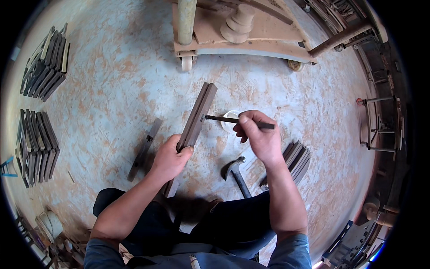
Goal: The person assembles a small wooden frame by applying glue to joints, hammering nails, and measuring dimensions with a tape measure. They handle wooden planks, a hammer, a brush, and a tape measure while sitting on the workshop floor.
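Note:
My left hand is closed round a dark wooden bar with a groove along its length, held at a slant in front of me. In my right hand is a thin dark stick, pinched between thumb and fingers. Its tip touches or nearly touches a small slot in the bar's side; I cannot tell which. Under the stick, a round white tub stands on the floor, partly hidden. A claw hammer lies below my right hand. Left of the bar, another dark wooden piece rests on the floor.
Stacked dark wooden parts lie beside my right forearm. Two larger stacks of frames and slats stand at the left. Ahead is a wheeled wooden platform carrying a turned wooden piece. A metal rack stands far right.

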Demonstrator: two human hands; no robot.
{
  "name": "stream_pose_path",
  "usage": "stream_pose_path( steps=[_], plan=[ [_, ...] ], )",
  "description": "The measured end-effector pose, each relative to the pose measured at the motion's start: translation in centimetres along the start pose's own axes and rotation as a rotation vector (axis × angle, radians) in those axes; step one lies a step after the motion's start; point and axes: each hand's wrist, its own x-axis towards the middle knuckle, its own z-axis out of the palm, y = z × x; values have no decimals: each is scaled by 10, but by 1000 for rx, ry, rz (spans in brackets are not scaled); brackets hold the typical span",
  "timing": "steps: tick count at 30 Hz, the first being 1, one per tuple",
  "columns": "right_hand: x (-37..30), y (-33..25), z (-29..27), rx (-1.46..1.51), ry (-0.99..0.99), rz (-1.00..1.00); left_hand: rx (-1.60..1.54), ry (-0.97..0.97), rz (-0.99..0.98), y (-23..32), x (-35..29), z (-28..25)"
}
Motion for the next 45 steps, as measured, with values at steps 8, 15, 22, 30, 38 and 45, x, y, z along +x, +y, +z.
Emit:
stream_pose_path(
  steps=[8, 15, 22, 30, 38, 45],
  plan=[
    [2, 1, 8, 44, -6, 14, -152, -10, -46, 3, 1, 0],
    [17, 22, -6, 382, -45, 67, -646, -263, -249, 10, 5, -11],
    [16, 14, -5, 271, -17, 40, -643, -238, -218, 6, 8, -12],
    [18, 17, -10, 270, -8, 21, -670, -242, -249, 10, 7, -11],
    [26, 24, -26, 269, 98, -19, -695, -159, -256, 11, 6, -19],
    [62, 121, -37, -261, 201, 153, -753, 74, -177, 16, 7, -22]
  ],
)
